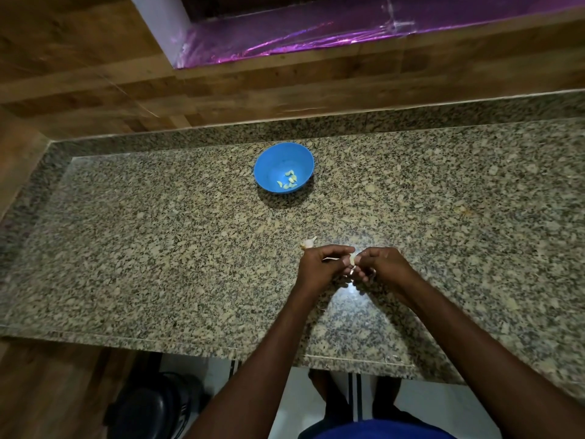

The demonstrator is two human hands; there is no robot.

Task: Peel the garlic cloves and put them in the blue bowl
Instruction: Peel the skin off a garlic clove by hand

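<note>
A blue bowl [270, 163] sits on the granite counter [158, 242], far from me, with several peeled garlic cloves [289, 179] in its bottom. Close to the counter's front edge my left hand [323, 267] and my right hand [381, 264] meet, fingertips pinched together on one pale garlic clove [352, 259] held between them. A strip of skin hangs below the clove. Just behind my left hand a piece of garlic bulb [308, 243] lies on the counter, partly hidden by my knuckles.
Wood panelling [95, 74] rises behind the counter, with a ledge covered in shiny purple film [285, 36] above it. A dark round bin [152, 403] stands on the floor at the lower left. My feet show below the counter edge.
</note>
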